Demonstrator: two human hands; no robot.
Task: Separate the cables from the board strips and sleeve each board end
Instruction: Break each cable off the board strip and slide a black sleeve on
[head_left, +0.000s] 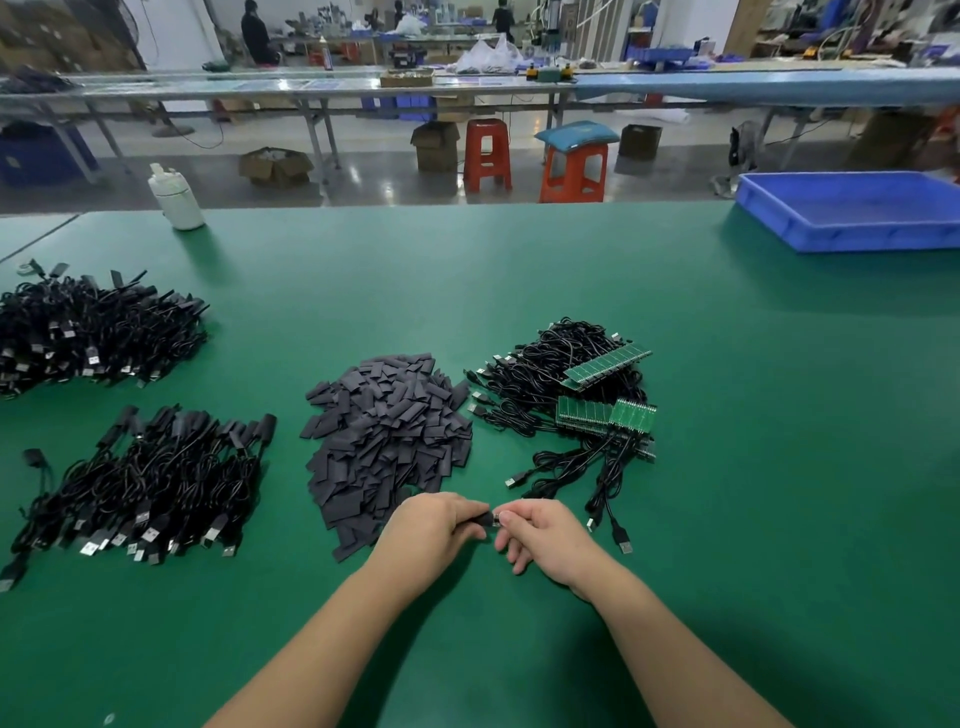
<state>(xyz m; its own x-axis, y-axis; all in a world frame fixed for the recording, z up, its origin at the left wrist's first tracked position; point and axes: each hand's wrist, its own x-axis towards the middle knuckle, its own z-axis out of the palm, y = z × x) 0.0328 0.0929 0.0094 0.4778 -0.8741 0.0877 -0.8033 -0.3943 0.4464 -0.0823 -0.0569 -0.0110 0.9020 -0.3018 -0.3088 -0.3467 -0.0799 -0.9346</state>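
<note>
Hands: L (434, 525) & R (540, 535) pinch 1 sleeve (480, 518); 3 board strips (605, 366)

left hand (434, 525): fingers curl over a small black piece (482, 518), most of it hidden | right hand (545, 535): pinched item too small to tell | far-left cable pile (88, 338): cut by left edge | blue tray (852, 210): cut by right edge | both forearms: cut by bottom edge
</note>
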